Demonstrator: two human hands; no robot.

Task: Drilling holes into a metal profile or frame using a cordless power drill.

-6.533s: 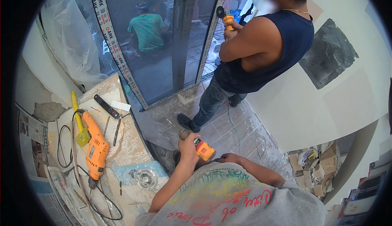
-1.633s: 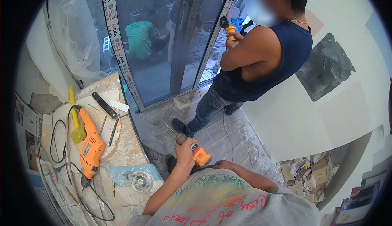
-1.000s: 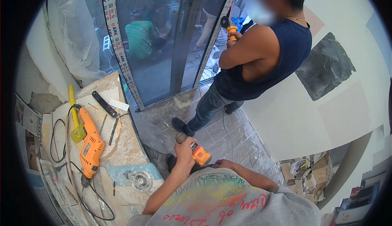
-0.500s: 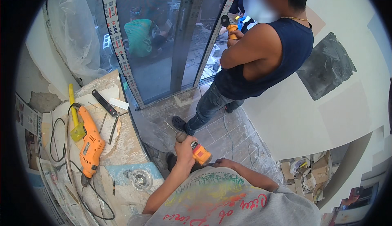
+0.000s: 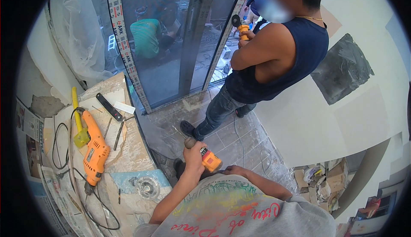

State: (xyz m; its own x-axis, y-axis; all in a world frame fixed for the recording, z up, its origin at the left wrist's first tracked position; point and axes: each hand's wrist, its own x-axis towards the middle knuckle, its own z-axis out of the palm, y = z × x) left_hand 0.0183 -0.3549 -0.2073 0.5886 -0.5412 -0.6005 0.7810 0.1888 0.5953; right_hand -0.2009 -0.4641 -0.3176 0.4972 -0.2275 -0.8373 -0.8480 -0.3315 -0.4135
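Note:
My left hand grips an orange-and-black cordless drill, its long thin bit pointing forward. My right hand rests low by my waist, fingers mostly hidden. Left of me, a board-topped work surface carries a corded orange drill, a yellow long-handled tool, a black bar-shaped tool, several drill bits and a round metal disc fitting. A co-worker in a dark sleeveless top stands ahead, holding a yellow angle grinder against the door frame.
A tall glass door with taped frame stands ahead, people visible beyond it. Plastic sheeting hangs left. A cord lies on the dusty tiled floor. A white curved panel fills the right, with scrap cardboard below.
My hands and drill stay almost still. The co-worker barely moves with the grinder. A person beyond the door has moved right into the gap behind the co-worker's head.

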